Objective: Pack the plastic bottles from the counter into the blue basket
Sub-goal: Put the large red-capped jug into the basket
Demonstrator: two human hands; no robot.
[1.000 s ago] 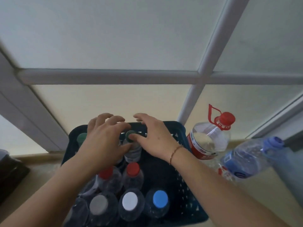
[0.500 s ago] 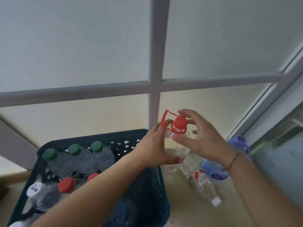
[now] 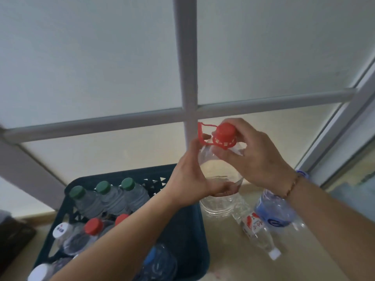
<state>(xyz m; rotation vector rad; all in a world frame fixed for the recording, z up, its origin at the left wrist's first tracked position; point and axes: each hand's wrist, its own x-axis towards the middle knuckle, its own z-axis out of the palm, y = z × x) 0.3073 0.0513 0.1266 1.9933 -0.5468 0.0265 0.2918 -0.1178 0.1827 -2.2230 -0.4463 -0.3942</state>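
Item 1, large clear jug (image 3: pixel 220 175) with red cap (image 3: pixel 225 132) and red carry handle (image 3: pixel 203 133): held between both your hands, upright, just right of the blue basket (image 3: pixel 197 224); its base hangs above the counter (image 3: pixel 227 252) beside the basket's right wall; whether the base touches the counter cannot be told.

Item 2, your left hand (image 3: pixel 192 179): wrapped around the jug's left flank, thumb across the front of the body, fingertips reaching up to the handle; closed on the jug.

Item 3, your right hand (image 3: pixel 257 157): curled over the jug's neck and shoulder, thumb pressing just below the cap, fingers behind it; a thin bracelet (image 3: pixel 293 184) sits at the wrist.

Item 4, blue basket: below and left of your left hand, your left forearm crossing over it; packed bottles stand inside; three green-capped bottles (image 3: pixel 103 194) in the far row; red-capped bottles (image 3: pixel 92 228) nearer you; white-capped bottles (image 3: pixel 60 230) at the left; one blue-capped bottle (image 3: pixel 156 262) under your forearm.

Item 5, small clear bottle (image 3: pixel 256 230) with red-and-white label: lying on the counter below your right hand, white cap towards you.

Item 6, blue-tinted bottle (image 3: pixel 274 209): under your right wrist, just right of the small bottle, partly hidden.
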